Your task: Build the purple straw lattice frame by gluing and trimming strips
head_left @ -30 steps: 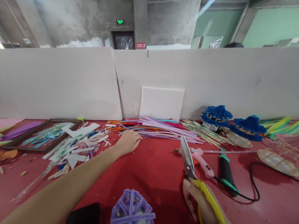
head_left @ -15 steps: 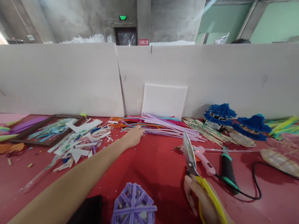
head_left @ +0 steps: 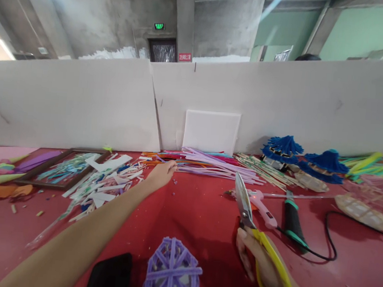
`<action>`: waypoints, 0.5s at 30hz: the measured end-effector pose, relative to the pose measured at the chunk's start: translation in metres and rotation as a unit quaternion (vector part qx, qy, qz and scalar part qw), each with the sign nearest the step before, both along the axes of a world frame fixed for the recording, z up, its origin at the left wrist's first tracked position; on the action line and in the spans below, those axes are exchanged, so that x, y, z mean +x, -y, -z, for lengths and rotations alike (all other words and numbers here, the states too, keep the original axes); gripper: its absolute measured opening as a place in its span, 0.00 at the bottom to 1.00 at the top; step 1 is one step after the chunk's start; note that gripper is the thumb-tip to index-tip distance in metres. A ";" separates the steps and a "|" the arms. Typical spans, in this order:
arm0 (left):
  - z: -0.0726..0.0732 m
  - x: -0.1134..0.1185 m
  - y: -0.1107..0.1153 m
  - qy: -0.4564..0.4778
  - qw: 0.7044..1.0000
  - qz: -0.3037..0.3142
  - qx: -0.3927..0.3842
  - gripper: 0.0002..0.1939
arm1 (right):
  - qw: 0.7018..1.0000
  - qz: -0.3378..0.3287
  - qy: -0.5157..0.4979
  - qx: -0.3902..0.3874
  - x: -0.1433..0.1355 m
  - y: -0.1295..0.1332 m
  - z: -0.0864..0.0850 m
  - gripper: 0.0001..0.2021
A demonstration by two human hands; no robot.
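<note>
We have our left hand [head_left: 162,174] stretched far forward over the red-covered bench [head_left: 201,220], its fingers drawn together at the left part of a loose bundle of long, fuzzy lilac craft stems [head_left: 221,165]; we cannot tell whether it pinches one. Our right hand [head_left: 268,273] is wrapped around the yellow looped handles of a pair of metal-bladed scissors [head_left: 246,215], their tips pointing forward and up. Nearest to us, between our forearms, stands a rounded purple piece of crossing fuzzy strips [head_left: 172,271], with a flat black rectangular object [head_left: 110,274] just to its left. Beyond the scissors we see a pale pink glue gun [head_left: 263,210] and, beside it, a tool with a black-and-green handle [head_left: 294,226]. Behind the lilac bundle a plain white rectangular board [head_left: 212,131] leans against the white partition [head_left: 283,93], while white offcuts [head_left: 105,189] lie heaped left of our left hand.
</note>
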State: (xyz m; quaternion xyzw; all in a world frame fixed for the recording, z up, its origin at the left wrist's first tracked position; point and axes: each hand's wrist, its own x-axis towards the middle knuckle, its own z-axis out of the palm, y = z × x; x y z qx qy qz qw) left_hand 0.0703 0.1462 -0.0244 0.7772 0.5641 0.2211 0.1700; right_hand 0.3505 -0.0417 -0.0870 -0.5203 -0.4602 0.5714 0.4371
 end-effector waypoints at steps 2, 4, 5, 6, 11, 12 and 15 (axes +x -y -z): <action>-0.002 -0.004 0.000 0.034 0.999 -0.008 -0.001 0.16 | 1.000 -0.003 -0.008 -0.008 0.001 0.000 0.002 0.30; -0.003 -0.007 -0.001 0.075 0.997 -0.016 0.000 0.16 | 1.000 0.006 -0.011 -0.002 0.000 0.000 0.002 0.29; -0.003 -0.008 -0.001 0.098 0.995 -0.020 0.001 0.16 | 1.000 0.011 -0.011 0.005 -0.001 0.001 0.001 0.29; -0.004 -0.009 -0.002 0.122 0.992 -0.025 0.000 0.17 | 1.000 0.015 -0.011 0.011 -0.002 0.002 -0.001 0.29; -0.007 -0.009 -0.004 0.234 0.971 -0.041 -0.031 0.18 | 1.000 0.020 -0.015 0.016 -0.004 0.003 -0.008 0.29; -0.008 -0.009 -0.004 0.254 0.965 -0.046 -0.042 0.18 | 1.000 0.018 -0.014 0.013 -0.004 0.003 -0.008 0.29; -0.011 -0.010 -0.003 0.305 0.947 -0.065 -0.076 0.18 | 1.000 0.016 -0.013 0.010 -0.004 0.002 -0.005 0.29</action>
